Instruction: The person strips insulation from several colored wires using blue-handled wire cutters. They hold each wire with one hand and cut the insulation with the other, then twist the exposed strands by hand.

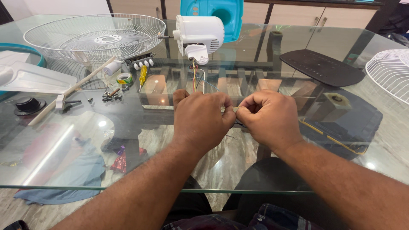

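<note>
1. Here, two hands meet at the centre of the glass table [255, 170]. The left hand [200, 121] is clenched, and the right hand [268, 119] is clenched too; they pinch something thin between them, too small to tell exactly.
2. Thin coloured wires [195, 76] run from the hands towards 12 o'clock, up to one white fan motor [200, 36].
3. I count two white wire grilles: one grille [96, 38] at 11 o'clock, the second grille [390, 72] at 2 o'clock, cut by the frame edge.
4. One black base plate [324, 66] lies at 1 o'clock, and one black fan base [349, 123] lies at 3 o'clock.
5. At 10 o'clock there is one tape roll [124, 78], one yellow screwdriver [143, 74] and a small heap of screws [111, 95].
6. One black knob [27, 104] is at 9 o'clock.
</note>
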